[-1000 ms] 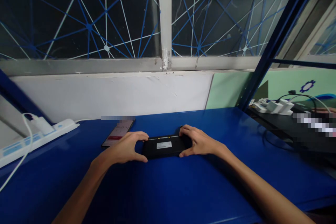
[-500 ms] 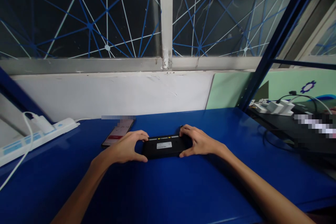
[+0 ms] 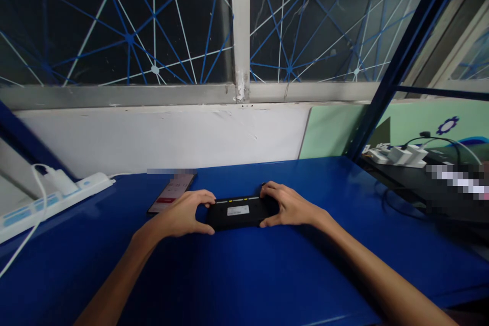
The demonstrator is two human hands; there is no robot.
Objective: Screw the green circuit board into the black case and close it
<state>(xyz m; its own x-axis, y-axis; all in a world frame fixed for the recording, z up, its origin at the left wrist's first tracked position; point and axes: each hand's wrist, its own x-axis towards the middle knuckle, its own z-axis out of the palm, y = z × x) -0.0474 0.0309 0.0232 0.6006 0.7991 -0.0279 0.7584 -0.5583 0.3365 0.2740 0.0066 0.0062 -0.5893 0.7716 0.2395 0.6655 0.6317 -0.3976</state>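
Gripping a flat black device [image 3: 239, 212] by its two short ends, both hands sat mid-table on the blue table [image 3: 244, 280]. The left hand [image 3: 183, 216] curled around the left end, with the thumb on the near edge and the index finger hooked over the far edge. The right hand [image 3: 290, 207] did the same on the right end, thumb near and fingers bent over the far right corner. Both were partly closed and clamped on the device, not flat. The device lay flat on the table, long side running left to right, with a white label [image 3: 238, 210] facing up and small yellow marks along its far edge.

A phone [image 3: 171, 192] lay just left of and farther than the left hand, screen lit with a red band, apart from the fingers. A white power strip [image 3: 49, 198] was at the far left edge with a white charger [image 3: 59, 181] plugged in, its cable trailing toward the near left. The white wall [image 3: 171, 137] and a window with blue and white line patterns [image 3: 153, 25] were on the far side. At the far right, white plugs [image 3: 401, 155] with black cords sat on a dark surface, well apart from the hands. A blue post [image 3: 401, 61] slanted up at the right.
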